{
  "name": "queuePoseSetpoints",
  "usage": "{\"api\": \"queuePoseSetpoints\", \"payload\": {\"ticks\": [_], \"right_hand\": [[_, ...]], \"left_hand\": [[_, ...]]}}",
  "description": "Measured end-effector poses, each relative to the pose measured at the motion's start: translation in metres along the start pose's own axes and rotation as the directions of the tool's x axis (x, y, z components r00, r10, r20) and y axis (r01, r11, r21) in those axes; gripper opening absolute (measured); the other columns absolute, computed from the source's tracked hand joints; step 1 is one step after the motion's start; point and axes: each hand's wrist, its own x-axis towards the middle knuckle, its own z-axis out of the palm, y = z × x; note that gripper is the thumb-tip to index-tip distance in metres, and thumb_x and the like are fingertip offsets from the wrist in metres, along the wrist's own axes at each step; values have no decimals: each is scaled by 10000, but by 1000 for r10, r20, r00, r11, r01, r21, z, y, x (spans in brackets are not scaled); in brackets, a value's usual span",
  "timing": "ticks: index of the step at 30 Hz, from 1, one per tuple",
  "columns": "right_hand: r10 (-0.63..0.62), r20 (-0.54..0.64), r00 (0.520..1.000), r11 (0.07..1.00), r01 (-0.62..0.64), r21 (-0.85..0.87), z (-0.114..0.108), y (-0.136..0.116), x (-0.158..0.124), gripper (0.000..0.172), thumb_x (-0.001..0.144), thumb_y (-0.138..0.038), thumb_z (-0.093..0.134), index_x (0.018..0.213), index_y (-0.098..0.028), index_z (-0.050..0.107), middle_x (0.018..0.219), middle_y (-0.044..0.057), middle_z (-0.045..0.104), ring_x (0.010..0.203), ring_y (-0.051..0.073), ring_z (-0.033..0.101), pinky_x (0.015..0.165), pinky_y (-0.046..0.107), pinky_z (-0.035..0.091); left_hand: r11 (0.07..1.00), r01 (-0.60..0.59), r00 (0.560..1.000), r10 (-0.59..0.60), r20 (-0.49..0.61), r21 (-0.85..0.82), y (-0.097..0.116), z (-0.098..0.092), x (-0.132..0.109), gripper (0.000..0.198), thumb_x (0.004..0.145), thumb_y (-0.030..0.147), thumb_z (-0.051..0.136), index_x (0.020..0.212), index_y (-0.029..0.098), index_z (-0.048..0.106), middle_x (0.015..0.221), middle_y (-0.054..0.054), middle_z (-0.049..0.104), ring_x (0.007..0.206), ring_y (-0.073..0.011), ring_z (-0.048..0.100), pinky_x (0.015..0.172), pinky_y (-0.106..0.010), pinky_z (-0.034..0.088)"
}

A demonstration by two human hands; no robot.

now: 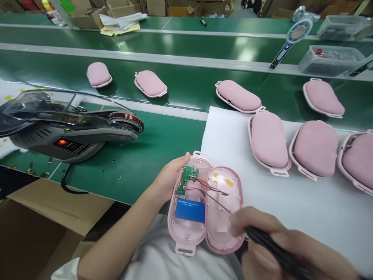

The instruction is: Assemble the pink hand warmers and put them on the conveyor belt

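Above my lap lies an opened pink plastic casing [190, 229]. My left hand [171, 177] grips its left half along the outer edge, thumb near the top loop. In that half sit a green circuit board [188, 179] and a blue battery pack [190, 210]. Thin red and black wires [208, 184] cross to the other half [224, 241], which holds yellow tape bits. My right hand [271, 241], blurred, is closed around a black-handled tool [274, 249] with a thin metal shaft. Its shaft slants over the right half toward the wires; whether the tip touches anything I cannot tell.
Several pink padded casings [268, 140] lie on the white sheet [227, 132] and green conveyor. A grey machine [75, 136] with a lit red switch stands left. A handheld fan [291, 39], clear parts bins [330, 60] and papers [124, 23] are farther back.
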Motion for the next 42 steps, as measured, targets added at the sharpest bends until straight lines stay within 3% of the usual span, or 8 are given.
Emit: {"api": "queuePoseSetpoints", "payload": {"ticks": [2, 5, 14, 20, 24, 27, 34, 42], "right_hand": [[-49, 33, 998, 997, 47, 60, 16, 10, 4, 132, 902, -163, 515, 936, -259, 432, 798, 22, 680, 535, 116, 598, 460, 224, 471], [-3, 77, 997, 994, -6, 111, 27, 25, 4, 148, 913, -142, 489, 955, -262, 413, 899, 34, 686, 629, 114, 622, 555, 259, 522], [-49, 55, 997, 986, 40, 160, 32, 31, 7, 181, 892, -89, 500, 941, -239, 412, 875, 31, 666, 658, 99, 622, 578, 237, 544], [-85, 64, 994, 978, 71, 195, 33, 34, 6, 244, 877, -57, 497, 1017, -237, 413, 931, 38, 672, 608, 87, 615, 550, 228, 544], [-100, 118, 988, 995, 97, 32, 31, 33, 6, 151, 869, -101, 530, 933, -223, 466, 891, 49, 689, 698, 127, 660, 615, 255, 568], [-137, 192, 972, 981, 160, -111, 30, 34, 7, 152, 886, -142, 517, 1021, -211, 512, 941, 88, 695, 808, 171, 682, 703, 316, 584], [-116, 190, 975, 980, 144, -140, 34, 39, 0, 177, 899, -166, 503, 1060, -232, 471, 953, 104, 685, 859, 201, 692, 658, 336, 595], [-159, 195, 968, 957, 199, -209, 38, 38, -7, 138, 901, -181, 513, 1024, -231, 479, 948, 98, 675, 870, 202, 670, 735, 377, 576]], "left_hand": [[1000, -12, 1000, 12, 4, 14, -1, -1, 1, 361, 899, 375, 512, 1050, 85, 665, 879, -121, 750, 780, -242, 705, 738, -335, 530], [998, -33, 999, 32, 4, 45, -3, -3, 2, 357, 894, 383, 519, 984, 77, 680, 851, -123, 748, 768, -239, 700, 743, -334, 527], [997, -65, 998, 65, 13, 42, -2, -3, 2, 326, 882, 378, 550, 902, 84, 689, 813, -110, 746, 732, -204, 684, 731, -304, 523], [998, -47, 999, 47, 13, 48, -3, -6, 4, 374, 874, 414, 551, 926, 69, 685, 859, -143, 748, 773, -229, 692, 748, -322, 523], [997, -53, 999, 53, 6, 51, -3, -6, 4, 360, 879, 403, 548, 919, 73, 686, 848, -129, 744, 768, -218, 688, 751, -315, 519], [997, -52, 999, 52, -8, 50, -2, -4, 3, 347, 875, 402, 559, 913, 81, 685, 792, -98, 732, 706, -189, 672, 710, -293, 515], [988, -113, 994, 114, -3, 103, -3, -4, 1, 351, 816, 445, 638, 847, 101, 697, 718, -66, 726, 634, -166, 654, 652, -266, 499], [987, -118, 993, 118, 9, 106, -4, -5, 3, 422, 755, 504, 684, 865, 97, 709, 718, -68, 733, 640, -178, 658, 658, -281, 497]]}}
